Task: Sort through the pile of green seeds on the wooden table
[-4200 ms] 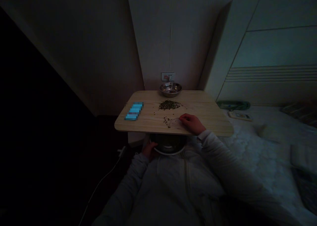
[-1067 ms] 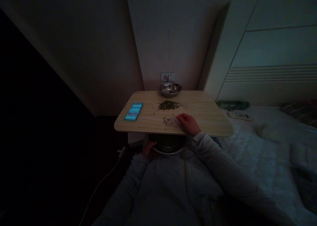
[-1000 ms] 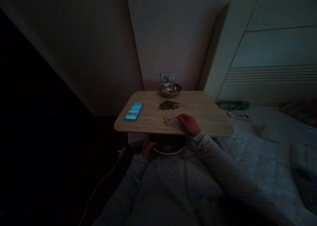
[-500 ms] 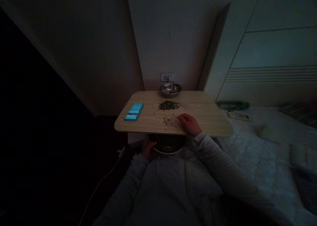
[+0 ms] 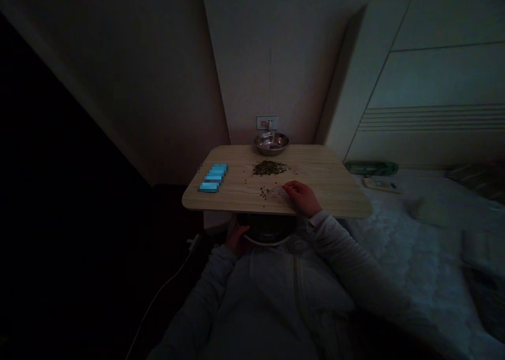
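Over the near part of the wooden table (image 5: pixel 335 186), my right hand (image 5: pixel 303 198) has its fingers pinched on a thin see-through sheet (image 5: pixel 277 194), which looks like clear plastic. Several loose dark green beans (image 5: pixel 263 192) lie at the sheet's left edge. Farther back is a larger pile of small dark green beans (image 5: pixel 269 168). Below the table's front edge, my left hand (image 5: pixel 236 239) grips the left rim of a dark bowl (image 5: pixel 270 233) with a pale rim, held at my lap. The tabletop hides the bowl's far side.
A shiny metal bowl (image 5: pixel 271 144) stands at the table's back edge, below a wall socket (image 5: pixel 267 122). A lit phone (image 5: pixel 213 178) lies on the left. To the right is a bed (image 5: pixel 394 233) with a green bottle (image 5: pixel 371 168). A white cable (image 5: pixel 158 286) hangs at lower left.
Both hands stay almost where they were. The clear sheet shows slightly more plainly beside the loose beans.
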Available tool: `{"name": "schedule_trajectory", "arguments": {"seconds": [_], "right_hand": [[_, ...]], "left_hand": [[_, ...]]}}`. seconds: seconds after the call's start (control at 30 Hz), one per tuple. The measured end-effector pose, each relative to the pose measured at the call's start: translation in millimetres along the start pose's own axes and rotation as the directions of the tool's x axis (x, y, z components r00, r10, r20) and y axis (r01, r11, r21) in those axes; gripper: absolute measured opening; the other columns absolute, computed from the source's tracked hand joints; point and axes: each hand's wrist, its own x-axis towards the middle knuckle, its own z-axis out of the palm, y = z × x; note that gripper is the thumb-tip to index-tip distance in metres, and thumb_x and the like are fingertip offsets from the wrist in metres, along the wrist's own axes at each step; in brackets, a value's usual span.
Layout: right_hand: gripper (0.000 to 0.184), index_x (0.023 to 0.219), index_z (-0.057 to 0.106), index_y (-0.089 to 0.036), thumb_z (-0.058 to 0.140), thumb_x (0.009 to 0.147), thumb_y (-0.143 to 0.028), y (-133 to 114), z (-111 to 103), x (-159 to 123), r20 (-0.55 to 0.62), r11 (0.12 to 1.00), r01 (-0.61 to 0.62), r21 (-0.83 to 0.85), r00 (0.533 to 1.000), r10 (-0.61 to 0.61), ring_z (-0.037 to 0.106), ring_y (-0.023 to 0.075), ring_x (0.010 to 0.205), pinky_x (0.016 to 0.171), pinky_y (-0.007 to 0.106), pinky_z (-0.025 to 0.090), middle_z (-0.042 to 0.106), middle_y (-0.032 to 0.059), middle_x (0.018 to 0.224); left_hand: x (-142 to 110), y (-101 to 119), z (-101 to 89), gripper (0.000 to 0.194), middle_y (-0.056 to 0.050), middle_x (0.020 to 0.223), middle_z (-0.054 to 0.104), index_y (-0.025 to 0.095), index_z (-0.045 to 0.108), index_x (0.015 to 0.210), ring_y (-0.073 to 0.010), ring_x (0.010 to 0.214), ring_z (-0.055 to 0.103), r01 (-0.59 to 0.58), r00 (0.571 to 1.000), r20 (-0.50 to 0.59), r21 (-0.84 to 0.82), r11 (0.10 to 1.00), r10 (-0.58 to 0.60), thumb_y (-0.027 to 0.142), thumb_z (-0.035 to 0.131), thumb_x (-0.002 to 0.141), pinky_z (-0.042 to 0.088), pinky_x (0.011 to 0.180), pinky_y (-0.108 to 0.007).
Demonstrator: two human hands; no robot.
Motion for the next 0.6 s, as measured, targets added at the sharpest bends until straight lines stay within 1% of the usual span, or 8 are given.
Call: {"name": "schedule_trajectory", "arguments": {"seconds": [0.13, 0.23, 0.4, 0.6], "right_hand": [[0.036, 0.073, 0.063, -0.02, 0.056, 0.07, -0.056, 1.0, -0.1, 0.2, -0.005, 1.0, 0.014, 0.001, 1.0, -0.014, 0.045, 0.0138, 0.049, 0.049, 0.026, 0.031, 0.05, -0.003, 0.049], [0.037, 0.072, 0.062, -0.02, 0.055, 0.072, -0.056, -0.1, -0.3, -0.6, 0.007, 1.0, 0.024, 0.005, 1.0, -0.024, 0.045, 0.0134, 0.048, 0.049, 0.026, 0.031, 0.05, -0.0031, 0.047], [0.035, 0.072, 0.063, -0.02, 0.055, 0.071, -0.054, -1.6, 0.1, -1.1, -0.016, 0.999, 0.02, -0.024, 1.0, -0.021, 0.047, 0.0139, 0.049, 0.05, 0.026, 0.032, 0.052, -0.0027, 0.049], [0.035, 0.075, 0.064, -0.019, 0.055, 0.072, -0.053, 0.4, 0.4, -0.3, -0.006, 1.0, 0.016, -0.021, 1.0, -0.017, 0.048, 0.0146, 0.051, 0.052, 0.027, 0.034, 0.053, -0.0023, 0.05]], "left_hand": [[-1.6, 1.9, 0.4, 0.013, -0.007, 0.078, 0.075, 0.019, 0.065, 0.075, -0.03, 0.1, 0.068, 0.035, 0.999, -0.001, 0.011, 0.999, -0.035, 0.011, 0.067, 0.064, 0.056, 0.085, -0.042], [-4.1, 3.6, 1.1, 0.009, -0.007, 0.076, 0.075, 0.018, 0.065, 0.071, -0.0302, 0.099, 0.069, 0.05, 0.999, 0.006, 0.015, 0.999, -0.05, 0.012, 0.066, 0.064, 0.057, 0.084, -0.042], [-5.3, 4.2, 1.0, 0.008, -0.008, 0.078, 0.076, 0.017, 0.066, 0.074, -0.0283, 0.097, 0.07, 0.06, 0.997, 0.038, 0.014, 0.998, -0.06, 0.013, 0.062, 0.069, 0.057, 0.083, -0.04], [-3.0, 4.0, -0.9, 0.013, -0.007, 0.082, 0.076, 0.017, 0.065, 0.079, -0.0281, 0.095, 0.07, 0.04, 0.999, 0.008, 0.028, 0.999, -0.04, 0.014, 0.064, 0.066, 0.058, 0.082, -0.042]]}}
